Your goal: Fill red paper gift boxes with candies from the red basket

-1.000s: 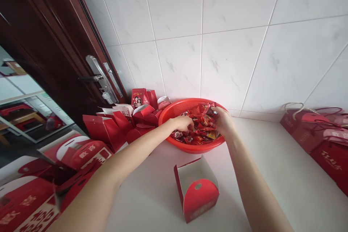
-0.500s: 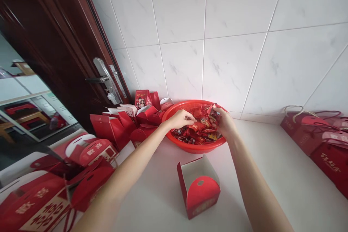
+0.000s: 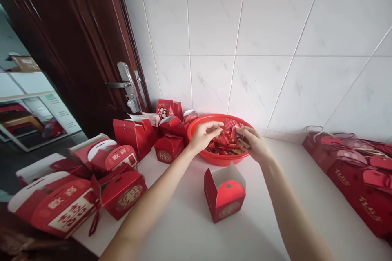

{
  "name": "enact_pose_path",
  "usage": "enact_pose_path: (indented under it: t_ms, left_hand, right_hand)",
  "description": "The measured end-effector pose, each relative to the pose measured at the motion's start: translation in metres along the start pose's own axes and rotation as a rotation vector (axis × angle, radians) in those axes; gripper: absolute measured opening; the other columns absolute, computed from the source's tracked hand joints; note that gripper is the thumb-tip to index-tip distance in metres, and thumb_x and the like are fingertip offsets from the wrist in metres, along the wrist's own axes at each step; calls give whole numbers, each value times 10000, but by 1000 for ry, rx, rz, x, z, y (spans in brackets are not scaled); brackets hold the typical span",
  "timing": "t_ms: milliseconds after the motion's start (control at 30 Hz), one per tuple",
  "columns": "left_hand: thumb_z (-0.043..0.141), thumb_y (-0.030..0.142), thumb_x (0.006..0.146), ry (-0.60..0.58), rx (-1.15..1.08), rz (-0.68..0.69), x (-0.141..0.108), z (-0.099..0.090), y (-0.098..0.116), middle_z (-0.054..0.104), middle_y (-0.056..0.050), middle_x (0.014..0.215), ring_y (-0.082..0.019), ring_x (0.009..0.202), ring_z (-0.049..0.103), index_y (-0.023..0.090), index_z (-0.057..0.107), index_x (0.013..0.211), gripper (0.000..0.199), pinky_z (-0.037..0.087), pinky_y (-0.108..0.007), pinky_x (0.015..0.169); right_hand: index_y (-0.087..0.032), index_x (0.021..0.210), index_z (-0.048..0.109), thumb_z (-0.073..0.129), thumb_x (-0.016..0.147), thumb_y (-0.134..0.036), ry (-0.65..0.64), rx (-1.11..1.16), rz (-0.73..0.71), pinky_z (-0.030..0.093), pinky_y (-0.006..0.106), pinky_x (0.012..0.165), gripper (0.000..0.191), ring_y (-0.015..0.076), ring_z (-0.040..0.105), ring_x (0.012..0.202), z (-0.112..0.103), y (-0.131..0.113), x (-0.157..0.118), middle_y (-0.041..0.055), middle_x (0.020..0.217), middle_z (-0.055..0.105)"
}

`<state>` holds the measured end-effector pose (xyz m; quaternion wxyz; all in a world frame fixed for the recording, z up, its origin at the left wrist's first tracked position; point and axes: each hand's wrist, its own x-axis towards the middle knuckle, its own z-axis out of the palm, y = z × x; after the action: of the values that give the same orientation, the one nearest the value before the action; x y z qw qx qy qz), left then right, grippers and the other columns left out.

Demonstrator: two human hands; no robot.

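Desk's [image 3: 196, 240] left edge: red boxes [image 3: 130, 195] made up, several tops open. My left hand [image 3: 204, 133] is open, fingers loosely curled over the basket's [image 3: 225, 160] left side. Plenty of sweets [image 3: 223, 142] left in there, far edge; one box [image 3: 230, 202] before it stands unclosed. My right hand [image 3: 256, 144] grips some sweets. Bags [image 3: 349, 175] line the right edge. White top; brown door [image 3: 82, 40] left, tiled wall [image 3: 266, 12] behind.

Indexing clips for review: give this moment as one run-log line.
left hand: over red basket; right hand: holding wrapped sweets; open red box: on white table
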<state>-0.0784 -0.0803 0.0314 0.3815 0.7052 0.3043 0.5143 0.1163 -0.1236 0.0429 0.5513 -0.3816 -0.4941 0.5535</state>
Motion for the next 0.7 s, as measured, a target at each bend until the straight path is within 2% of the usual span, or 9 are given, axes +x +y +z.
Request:
enact_pose_path:
  t_ms: [100, 200, 300, 467, 567, 633, 700]
  left_hand:
    - [671, 377, 821, -110, 56, 4, -19, -3, 26, 716, -65, 958, -192, 875, 664, 169, 714, 945, 246, 534, -328, 825]
    - [654, 332, 844, -393, 307, -3, -45, -9, 55, 708, -71, 1039, -215, 982, 657, 190, 737, 835, 165, 512, -324, 870]
    - [584, 344, 897, -535, 535, -52, -69, -9, 70, 709, -61, 1058, -219, 966, 662, 212, 746, 791, 234, 503, -313, 835]
    - [561, 314, 884, -540, 693, -98, -87, 3, 64, 711, -47, 860, -249, 909, 677, 241, 729, 700, 259, 484, -313, 777]
    - [571, 312, 868, -542, 733, -144, -87, 3, 58, 718, -49, 828, -249, 854, 683, 250, 732, 718, 229, 476, -307, 734]
    - [594, 320, 846, -558, 748, -178, -85, 0, 57, 734, -55, 863, -258, 848, 685, 248, 759, 840, 180, 473, -303, 708]
    - [618, 329, 821, -578, 761, -213, -84, -3, 59, 743, -56, 911, -272, 884, 688, 243, 753, 1063, 290, 473, -298, 695]
  right_hand:
    - [-186, 639, 549, 831, 649, -474, 4, -76, -90, 185, 218, 395, 404, 51, 324, 404, -3, -19, -23, -65, 476, 439]
    - [-171, 676, 585, 837, 675, -444, -13, -168, -121, 162, 216, 399, 372, 42, 306, 410, -7, -37, -44, -60, 496, 451]
    - [-172, 687, 575, 831, 703, -428, -38, -198, -129, 154, 216, 406, 362, 37, 279, 417, -3, -43, -55, -64, 505, 437]
    - [-184, 655, 536, 801, 707, -407, -16, -204, -135, 162, 212, 397, 350, 43, 297, 414, 11, -35, -52, -69, 499, 405]
    - [-191, 639, 529, 770, 687, -377, 14, -199, -117, 183, 212, 391, 308, 52, 321, 407, 4, -35, -51, -59, 495, 427]
    - [-193, 641, 534, 755, 684, -367, 29, -217, -91, 192, 213, 389, 285, 58, 331, 403, -7, -38, -54, -53, 493, 440]
    - [-189, 643, 543, 755, 689, -367, 44, -255, -65, 203, 214, 389, 280, 60, 337, 403, -19, -40, -58, -50, 492, 446]
